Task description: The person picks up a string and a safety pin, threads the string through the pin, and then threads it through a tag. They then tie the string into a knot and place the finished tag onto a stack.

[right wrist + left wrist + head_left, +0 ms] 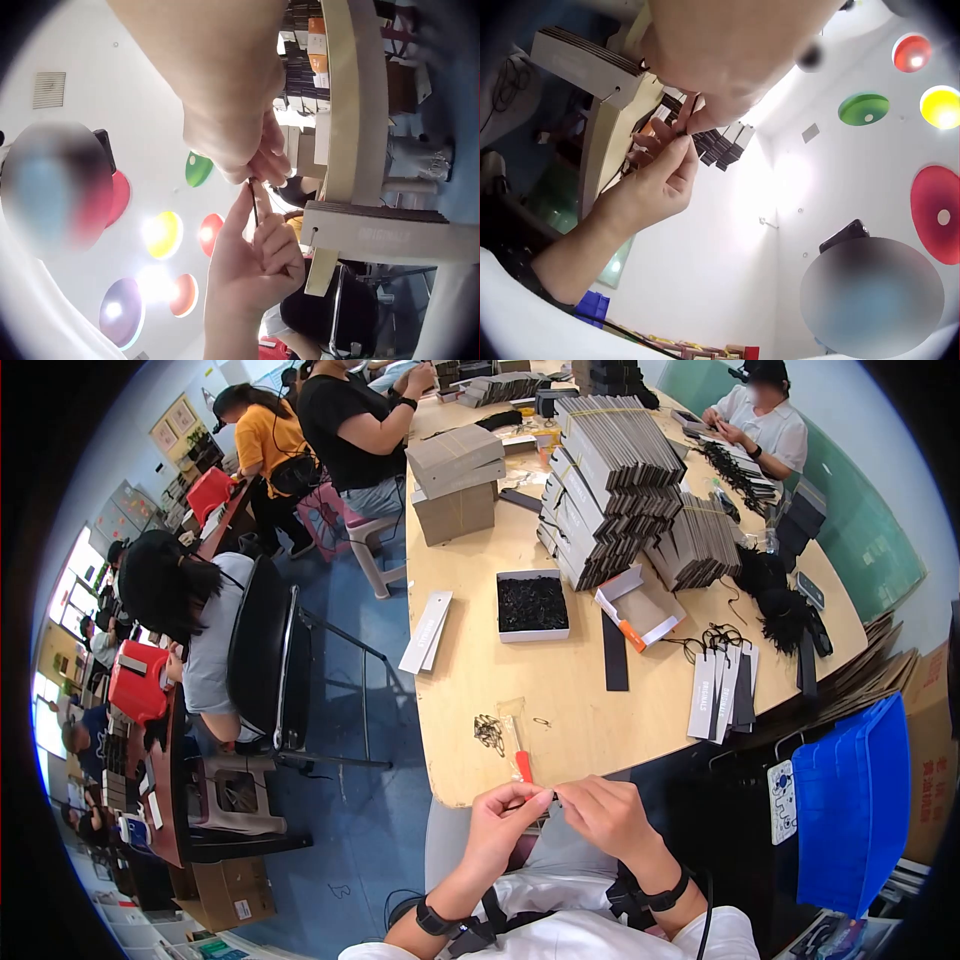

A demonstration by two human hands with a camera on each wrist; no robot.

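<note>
In front of the person's lap, both hands meet at the fingertips over a short, thin black cord (254,201). The left hand (497,828) pinches the cord between thumb and forefinger; its other fingers curl in toward the palm in the right wrist view. From the other side, the right hand (607,817) pinches the cord's end, thumb and forefinger close together. Just beyond the hands, a red-handled tool (523,765) lies on the table (465,690). Next to it is a small pile of dark cord loops (488,733).
A white box of small black pieces (533,605) stands mid-table, beside an open orange-and-white box (640,610). Tall banded stacks of grey tags (610,450) rise behind. White tags (427,632) overhang the left edge. A blue bin (850,800) stands at right.
</note>
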